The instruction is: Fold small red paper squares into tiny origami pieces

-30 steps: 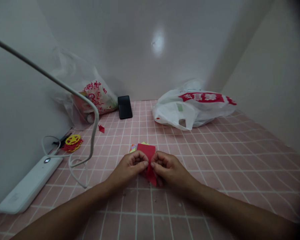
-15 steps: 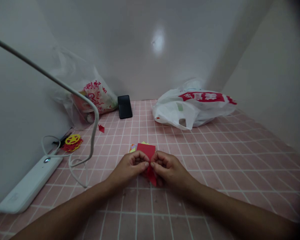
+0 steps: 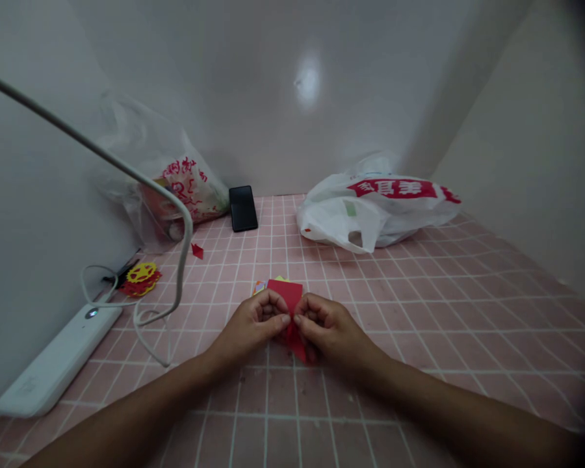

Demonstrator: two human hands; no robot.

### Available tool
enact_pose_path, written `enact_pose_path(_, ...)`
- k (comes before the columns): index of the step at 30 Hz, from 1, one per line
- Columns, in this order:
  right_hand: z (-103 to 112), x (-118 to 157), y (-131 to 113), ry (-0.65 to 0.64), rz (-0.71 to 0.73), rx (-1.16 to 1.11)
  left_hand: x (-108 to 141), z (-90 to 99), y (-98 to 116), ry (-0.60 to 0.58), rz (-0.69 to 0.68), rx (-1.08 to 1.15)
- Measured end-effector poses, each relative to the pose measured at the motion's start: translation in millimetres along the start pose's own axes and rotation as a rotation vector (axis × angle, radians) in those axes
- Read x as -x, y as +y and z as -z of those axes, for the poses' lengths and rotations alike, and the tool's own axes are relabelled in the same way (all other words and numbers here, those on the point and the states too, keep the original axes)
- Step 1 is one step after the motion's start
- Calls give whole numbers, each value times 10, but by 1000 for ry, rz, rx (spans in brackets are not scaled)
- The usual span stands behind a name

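Observation:
Near the middle of the tiled-pattern table, my left hand (image 3: 262,318) and my right hand (image 3: 324,323) meet thumb to thumb. Between them they pinch a piece of red paper (image 3: 297,346), which hangs down in a pointed, folded shape. Part of it is hidden by the fingers. Just behind, a flat red square of paper (image 3: 285,292) lies on the table, with bits of yellow and patterned paper (image 3: 259,286) showing from under it.
A white power bank (image 3: 53,367) with a looping cable (image 3: 182,260) lies left, near yellow and red paper cutouts (image 3: 142,276). A small red scrap (image 3: 197,251), a phone (image 3: 244,208) and two plastic bags, one left (image 3: 195,182) and one right (image 3: 341,218), stand farther back.
Almost nothing differs. Both hands stay in place, and the lower tip of the held red paper has shifted very slightly.

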State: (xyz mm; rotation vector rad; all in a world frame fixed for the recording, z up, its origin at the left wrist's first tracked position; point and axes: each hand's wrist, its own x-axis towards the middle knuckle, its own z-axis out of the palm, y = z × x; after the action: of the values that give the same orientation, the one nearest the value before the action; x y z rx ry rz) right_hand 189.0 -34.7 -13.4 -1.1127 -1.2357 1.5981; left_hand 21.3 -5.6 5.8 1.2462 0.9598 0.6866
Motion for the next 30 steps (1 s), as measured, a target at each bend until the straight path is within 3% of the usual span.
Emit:
enact_pose_path(8,8,0,1,-14,5,1,4,12,-9,-46,-16,1)
enact_pose_path(30,5,6,-6,-10,35,62,-2,2,-8,-14,27,-45)
